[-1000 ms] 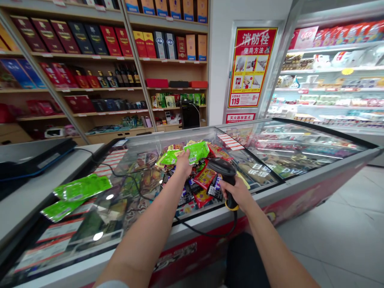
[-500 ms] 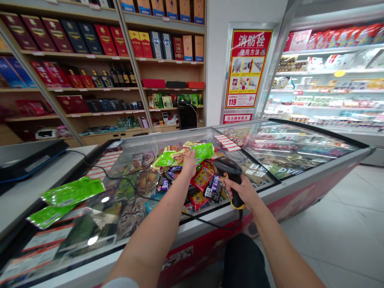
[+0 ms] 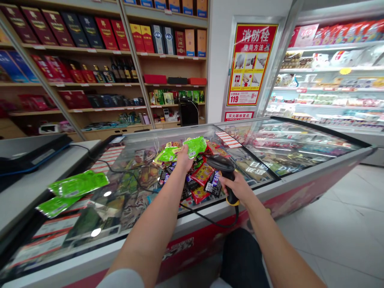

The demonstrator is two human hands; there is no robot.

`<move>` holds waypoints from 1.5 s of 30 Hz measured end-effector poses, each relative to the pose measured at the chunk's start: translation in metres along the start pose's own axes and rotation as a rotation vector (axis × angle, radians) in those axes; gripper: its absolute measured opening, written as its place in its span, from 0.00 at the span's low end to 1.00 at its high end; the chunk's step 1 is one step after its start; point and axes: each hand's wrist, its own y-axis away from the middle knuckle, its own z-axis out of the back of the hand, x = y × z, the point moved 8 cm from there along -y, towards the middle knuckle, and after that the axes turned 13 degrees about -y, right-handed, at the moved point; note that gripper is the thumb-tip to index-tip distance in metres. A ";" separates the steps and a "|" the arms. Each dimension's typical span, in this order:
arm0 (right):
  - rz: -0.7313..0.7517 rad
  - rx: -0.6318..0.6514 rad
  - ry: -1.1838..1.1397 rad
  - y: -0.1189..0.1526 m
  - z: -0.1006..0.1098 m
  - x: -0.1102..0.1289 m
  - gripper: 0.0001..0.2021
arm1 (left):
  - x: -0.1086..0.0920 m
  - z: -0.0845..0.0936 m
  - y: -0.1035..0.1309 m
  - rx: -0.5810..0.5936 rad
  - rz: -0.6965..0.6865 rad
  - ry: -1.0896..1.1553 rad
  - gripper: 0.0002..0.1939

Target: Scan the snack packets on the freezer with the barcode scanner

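Note:
My left hand [image 3: 184, 160] is closed on a shiny green snack packet [image 3: 195, 146], held above a heap of small packets on the freezer's glass top. Wrapped in my right hand [image 3: 235, 186] is the handle of a black barcode scanner [image 3: 222, 163], its head turned toward that packet. Below and between the hands lie red packets [image 3: 203, 173] and black-and-purple packets [image 3: 213, 184]. Another green packet [image 3: 168, 154] rests on the heap just left of my left hand. Two more green packets [image 3: 78, 184] lie apart, at the left end of the glass.
The scanner's black cable [image 3: 207, 219] hangs over the freezer's front edge [image 3: 258, 196] and crosses the glass. A counter with a dark device [image 3: 33, 154] stands at left. Behind are shelves of boxes [image 3: 105, 34]; a refrigerated display [image 3: 330, 84] is at right.
The green packet in my left hand has lifted slightly and tilted, moving a little left. My right hand with the scanner has shifted slightly left. The whole view has moved a little.

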 end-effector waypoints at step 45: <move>-0.032 0.243 -0.056 -0.035 -0.094 -0.024 0.19 | -0.082 0.104 0.011 -0.133 -0.141 0.087 0.05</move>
